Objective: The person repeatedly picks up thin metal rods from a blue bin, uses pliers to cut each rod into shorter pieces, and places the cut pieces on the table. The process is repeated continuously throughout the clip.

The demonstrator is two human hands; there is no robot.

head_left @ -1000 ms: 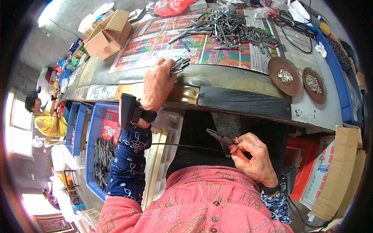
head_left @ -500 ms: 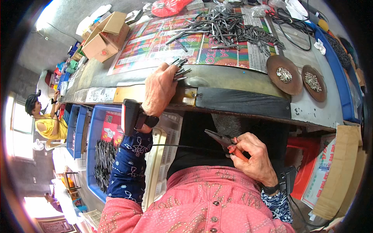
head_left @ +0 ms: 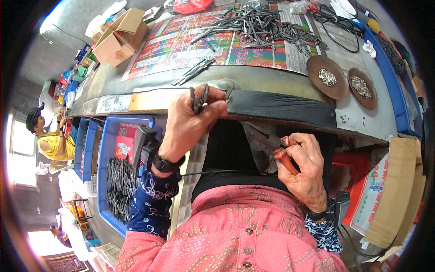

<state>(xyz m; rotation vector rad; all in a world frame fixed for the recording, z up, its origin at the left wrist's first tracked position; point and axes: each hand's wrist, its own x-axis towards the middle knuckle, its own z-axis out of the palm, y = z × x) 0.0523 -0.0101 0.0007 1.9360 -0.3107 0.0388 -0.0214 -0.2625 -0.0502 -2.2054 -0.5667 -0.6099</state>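
Note:
My left hand (head_left: 188, 124) is raised at the table's near edge, its fingers closed around a few short dark strips (head_left: 197, 102). A small shiny bit shows by the fingertips. Lower down in front of my lap, my right hand (head_left: 306, 170) grips pliers with red handles (head_left: 286, 159). Their dark jaws point up and left; blur hides whether these are parted. Just beyond my left hand, a small bundle of thin dark strips (head_left: 194, 71) lies on the tabletop. Farther back, a large heap of dark strips (head_left: 260, 25) spreads over colourful printed sheets (head_left: 181, 50).
Two brown dishes (head_left: 316, 72) of small metal pieces stand at the right. A blue bin (head_left: 103, 181) beside my left arm holds many dark strips. A cardboard box (head_left: 113, 47) sits at the far left. Beyond the bin, a person in yellow (head_left: 61, 144) works. A black cable (head_left: 358, 43) coils back right.
My left hand has moved back toward me and slightly down. A bundle of strips it held now lies on the table. My right hand has shifted slightly up and right with the pliers.

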